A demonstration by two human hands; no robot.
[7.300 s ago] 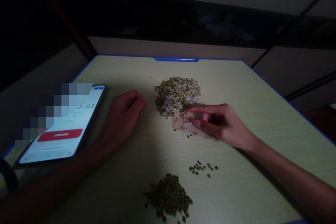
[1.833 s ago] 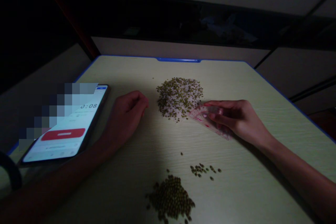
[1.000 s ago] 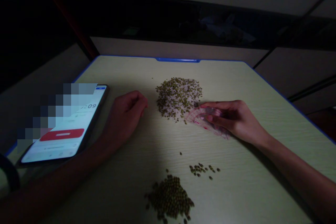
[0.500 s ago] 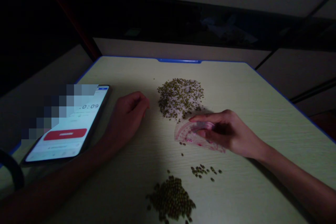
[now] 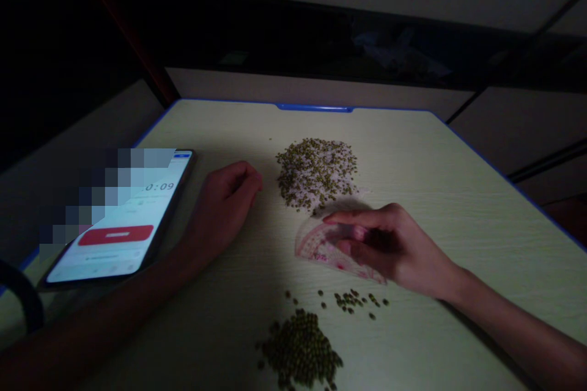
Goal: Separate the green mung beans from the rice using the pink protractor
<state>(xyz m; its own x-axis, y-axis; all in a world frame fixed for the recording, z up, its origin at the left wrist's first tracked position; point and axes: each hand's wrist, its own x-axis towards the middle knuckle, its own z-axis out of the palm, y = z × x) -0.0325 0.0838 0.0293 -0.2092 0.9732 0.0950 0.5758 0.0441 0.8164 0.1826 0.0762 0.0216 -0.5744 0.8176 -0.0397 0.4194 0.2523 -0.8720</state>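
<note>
Pinching the protractor narrowly between thumb and fingers, the right hand is the nearer of the two, at its three o'clock on the table, taking twelve as the far edge. The protractor's straight edge, its long axis, runs from about ten o'clock to four, the curve facing the mixed pile, near at eleven to twelve. Whether it lies flat or slightly tilted cannot be told. Near at five o'clock are loose beans; the bean pile sits farther off at six to seven. From the left hand, curled with nothing seen in it, the protractor lies toward four o'clock, well apart.
</note>
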